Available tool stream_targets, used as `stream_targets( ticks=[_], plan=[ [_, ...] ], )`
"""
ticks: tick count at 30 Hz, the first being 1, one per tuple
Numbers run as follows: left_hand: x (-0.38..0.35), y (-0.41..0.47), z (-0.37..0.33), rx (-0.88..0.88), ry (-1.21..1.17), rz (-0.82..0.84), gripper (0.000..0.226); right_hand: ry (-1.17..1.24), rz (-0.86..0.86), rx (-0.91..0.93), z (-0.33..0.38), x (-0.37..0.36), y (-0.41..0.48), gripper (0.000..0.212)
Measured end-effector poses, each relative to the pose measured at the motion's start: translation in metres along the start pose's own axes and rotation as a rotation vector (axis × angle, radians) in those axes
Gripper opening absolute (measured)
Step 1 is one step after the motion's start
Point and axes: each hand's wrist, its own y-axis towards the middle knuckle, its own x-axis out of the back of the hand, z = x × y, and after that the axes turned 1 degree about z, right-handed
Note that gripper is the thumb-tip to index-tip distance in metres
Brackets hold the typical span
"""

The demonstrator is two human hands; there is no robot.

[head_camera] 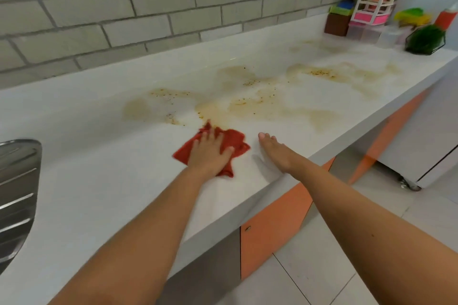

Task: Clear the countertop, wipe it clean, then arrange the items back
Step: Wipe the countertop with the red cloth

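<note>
A crumpled red cloth (233,141) lies on the white countertop (99,168), just below a wide yellowish-brown stain (260,104) with dark specks. My left hand (210,153) presses flat on the cloth with straight fingers. To its right, my right hand (275,151) rests flat on the bare counter near the front edge, holding nothing. The stain spreads from the middle of the counter toward the far right.
Several items crowd the far right end: a brown box (335,25), a pink and white rack (371,8), clear containers (363,31), a green plant in a wire holder (425,39). A steel sink drainboard (17,186) sits at left. Orange cabinet doors (272,225) lie below.
</note>
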Motion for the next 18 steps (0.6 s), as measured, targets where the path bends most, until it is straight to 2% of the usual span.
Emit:
stream_targets(
  ticks=[3,5,7,10,12,14,15,16,18],
  plan=[
    [-0.013,-0.044,-0.035,-0.141,-0.034,0.022,0.060,0.290,-0.057,0.013,-0.006,0.005,-0.004,0.065],
    [-0.012,-0.077,-0.032,-0.153,-0.097,0.047,0.056,0.289,-0.050,0.028,-0.009,0.004,-0.005,0.064],
    [-0.020,-0.074,-0.020,-0.106,-0.303,0.087,0.052,0.132,-0.089,0.070,-0.008,0.001,-0.005,0.056],
    [-0.005,-0.053,-0.010,0.079,-0.900,0.139,0.054,-0.230,-0.294,0.290,0.005,-0.018,-0.011,0.046],
    [0.009,-0.056,0.006,0.130,-1.117,0.002,0.054,-0.412,-0.231,0.358,0.018,-0.042,-0.018,0.050],
    [0.022,-0.066,0.021,0.109,-1.118,-0.177,0.043,-0.593,-0.070,0.207,0.029,-0.073,-0.024,0.081],
    [0.029,-0.072,0.034,0.129,-1.130,-0.281,0.039,-0.655,-0.054,0.132,0.031,-0.084,-0.023,0.097],
    [0.034,-0.074,0.051,0.159,-1.145,-0.358,0.036,-0.687,-0.069,0.085,0.032,-0.089,-0.017,0.103],
    [0.041,-0.071,0.084,0.187,-1.066,-0.444,0.033,-0.706,-0.115,0.048,0.036,-0.088,0.002,0.088]
  ],
)
